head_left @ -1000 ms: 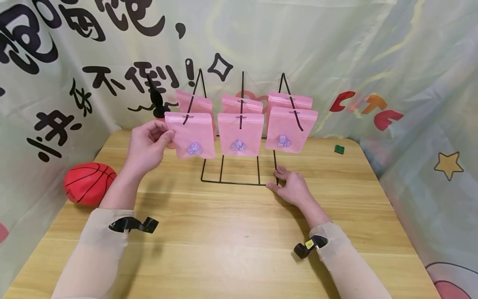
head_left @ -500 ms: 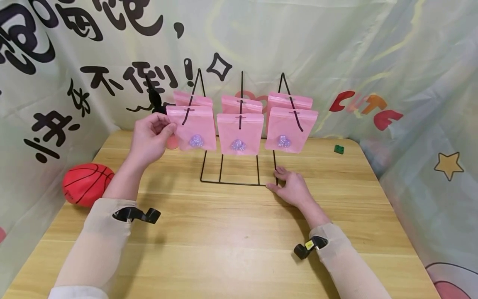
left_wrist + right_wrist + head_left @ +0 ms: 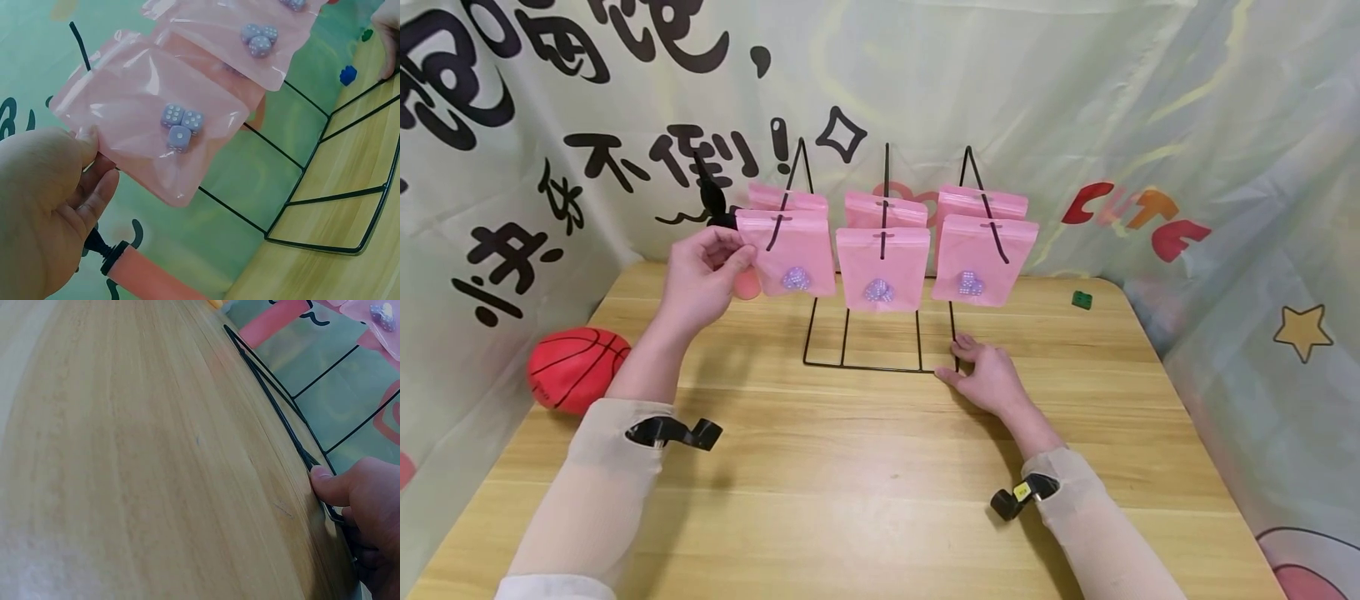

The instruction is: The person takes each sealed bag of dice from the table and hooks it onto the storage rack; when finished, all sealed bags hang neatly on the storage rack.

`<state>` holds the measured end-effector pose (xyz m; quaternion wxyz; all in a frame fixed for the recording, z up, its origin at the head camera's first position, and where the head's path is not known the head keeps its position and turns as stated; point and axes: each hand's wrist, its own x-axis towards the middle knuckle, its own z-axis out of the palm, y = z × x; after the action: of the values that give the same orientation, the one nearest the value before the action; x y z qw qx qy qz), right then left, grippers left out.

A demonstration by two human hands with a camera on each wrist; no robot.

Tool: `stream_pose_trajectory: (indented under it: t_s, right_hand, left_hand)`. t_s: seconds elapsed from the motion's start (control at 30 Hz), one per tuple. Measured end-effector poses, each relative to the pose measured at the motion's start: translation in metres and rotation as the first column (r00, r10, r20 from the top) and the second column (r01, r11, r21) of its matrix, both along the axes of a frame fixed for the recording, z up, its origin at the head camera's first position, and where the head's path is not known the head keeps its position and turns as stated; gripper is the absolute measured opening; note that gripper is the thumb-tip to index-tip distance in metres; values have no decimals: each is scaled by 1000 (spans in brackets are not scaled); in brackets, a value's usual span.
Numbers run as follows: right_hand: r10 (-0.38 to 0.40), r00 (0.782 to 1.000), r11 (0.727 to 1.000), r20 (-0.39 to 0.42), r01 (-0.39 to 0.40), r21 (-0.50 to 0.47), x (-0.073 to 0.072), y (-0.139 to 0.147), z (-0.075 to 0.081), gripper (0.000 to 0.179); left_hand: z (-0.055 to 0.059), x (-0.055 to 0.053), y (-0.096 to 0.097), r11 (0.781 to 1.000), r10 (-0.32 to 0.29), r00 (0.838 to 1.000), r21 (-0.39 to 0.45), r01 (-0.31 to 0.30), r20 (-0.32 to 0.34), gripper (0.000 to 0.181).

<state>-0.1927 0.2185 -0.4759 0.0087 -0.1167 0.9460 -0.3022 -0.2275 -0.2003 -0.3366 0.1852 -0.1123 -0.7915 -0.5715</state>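
Observation:
My left hand (image 3: 700, 279) pinches the left edge of a pink zip bag (image 3: 767, 267) between thumb and fingers. Several purple dice show through its front, three of them plain in the left wrist view (image 3: 180, 125). The bag hangs on the left prong of a black wire rack (image 3: 880, 367), and the prong's tip (image 3: 80, 45) sticks out past it. Down on the table, my right hand (image 3: 988, 379) grips the front right corner of the rack's base. More pink bags with dice hang on the middle prong (image 3: 883, 271) and the right prong (image 3: 977, 258), in front and behind.
A red toy basketball (image 3: 578, 371) lies at the table's left edge. Behind my left hand stands a hand pump with a black nozzle (image 3: 711, 196) and pink body (image 3: 747, 286). A green toy brick (image 3: 1081, 299) sits at the back right. Printed curtains enclose the table.
My left hand has moved slightly up and right, lifting the left front bag and shifting it back along its prong. The right hand stays on the rack's corner.

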Motion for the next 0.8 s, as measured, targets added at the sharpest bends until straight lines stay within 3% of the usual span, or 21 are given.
stream_pose_trajectory:
  t_s: [0.33, 0.57, 0.7, 0.8]
  right_hand:
    - [3, 1000, 1000, -1, -3, -12, -4, 1, -3, 64]
    - [-2, 1000, 999, 10, 2, -35, -9, 9, -3, 63]
    - [-25, 999, 995, -23, 22, -98, -6, 15, -3, 57]
    - [-96, 992, 972, -82, 76, -220, 1, 23, 3, 46]
  left_hand:
    - [-4, 17, -11, 1000, 7, 999, 2, -7, 31, 27]
    - [-7, 36, -14, 1000, -1, 1000, -30, 1, -27, 37]
    - [-4, 45, -12, 997, 17, 998, -71, -22, -67, 49]
    - [-1, 51, -9, 992, 43, 994, -115, -54, -102, 59]
